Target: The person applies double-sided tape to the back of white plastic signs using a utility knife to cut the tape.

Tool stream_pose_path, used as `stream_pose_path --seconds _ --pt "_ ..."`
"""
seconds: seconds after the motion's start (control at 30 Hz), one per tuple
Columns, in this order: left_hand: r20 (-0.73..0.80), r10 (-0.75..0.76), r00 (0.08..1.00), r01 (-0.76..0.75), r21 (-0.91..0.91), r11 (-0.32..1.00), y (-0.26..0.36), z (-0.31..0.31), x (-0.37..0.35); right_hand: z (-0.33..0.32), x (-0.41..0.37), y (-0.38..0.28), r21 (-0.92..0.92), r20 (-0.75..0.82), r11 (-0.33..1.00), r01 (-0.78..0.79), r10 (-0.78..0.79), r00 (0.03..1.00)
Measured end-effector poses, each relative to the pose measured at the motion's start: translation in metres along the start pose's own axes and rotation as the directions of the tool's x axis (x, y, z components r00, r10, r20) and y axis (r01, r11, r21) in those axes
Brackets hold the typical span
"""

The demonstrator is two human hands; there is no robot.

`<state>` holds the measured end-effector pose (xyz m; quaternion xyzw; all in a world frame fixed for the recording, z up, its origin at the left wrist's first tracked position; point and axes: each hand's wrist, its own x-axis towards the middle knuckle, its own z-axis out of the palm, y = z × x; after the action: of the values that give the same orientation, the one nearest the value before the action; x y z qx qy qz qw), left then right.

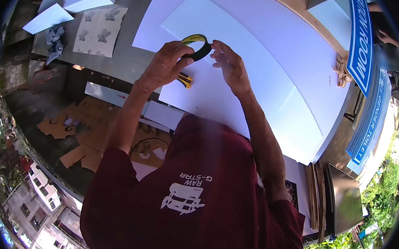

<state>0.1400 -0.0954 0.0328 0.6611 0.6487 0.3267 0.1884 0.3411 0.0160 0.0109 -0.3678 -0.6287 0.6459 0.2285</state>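
Note:
A roll of dark tape with a yellow-green inner ring is held up over the table. My left hand grips its left side between thumb and fingers. Just right of the roll is my right hand, its fingers curled with the index fingertip near the tape's edge; whether it pinches the tape end is too small to tell. Below the roll, a yellow and black cutter lies by my left wrist. White sheets cover the table under both hands.
A patterned paper and a crumpled grey cloth lie at the left. Blue lettered signs stand at the right, near a person's hand. Cardboard pieces lie below the table edge.

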Motion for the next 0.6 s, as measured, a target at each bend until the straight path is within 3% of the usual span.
stream_pose_path --seconds 0.17,0.27,0.4,0.47,0.5,0.57,0.6 --pt "0.116 0.080 0.990 -0.078 -0.015 0.997 0.015 0.026 0.008 -0.031 -0.017 0.010 -0.116 -0.035 0.993 -0.028 0.024 0.999" --pt "0.256 -0.105 0.961 0.123 -0.056 0.991 0.025 0.028 0.017 -0.036 -0.030 0.010 -0.079 -0.068 0.993 -0.090 0.084 0.994" --pt "0.138 -0.066 0.988 0.066 0.008 0.998 0.010 0.007 0.012 -0.004 -0.030 0.036 -0.247 -0.278 0.966 -0.079 0.008 0.961" --pt "0.107 -0.117 0.987 0.116 0.018 0.993 0.003 -0.017 0.007 0.019 -0.024 0.060 -0.440 0.045 0.892 0.107 -0.097 0.994" --pt "0.130 -0.172 0.977 0.165 0.059 0.984 0.001 -0.028 0.004 0.038 -0.024 0.066 -0.541 0.125 0.821 0.179 -0.132 0.983" --pt "0.129 -0.207 0.970 0.203 0.044 0.978 0.001 -0.041 -0.007 0.070 -0.016 0.073 -0.623 0.351 0.682 0.383 -0.193 0.916" --pt "0.117 -0.218 0.969 0.214 0.040 0.976 -0.001 -0.047 -0.008 0.087 -0.012 0.085 -0.650 0.391 0.600 0.466 -0.261 0.882"
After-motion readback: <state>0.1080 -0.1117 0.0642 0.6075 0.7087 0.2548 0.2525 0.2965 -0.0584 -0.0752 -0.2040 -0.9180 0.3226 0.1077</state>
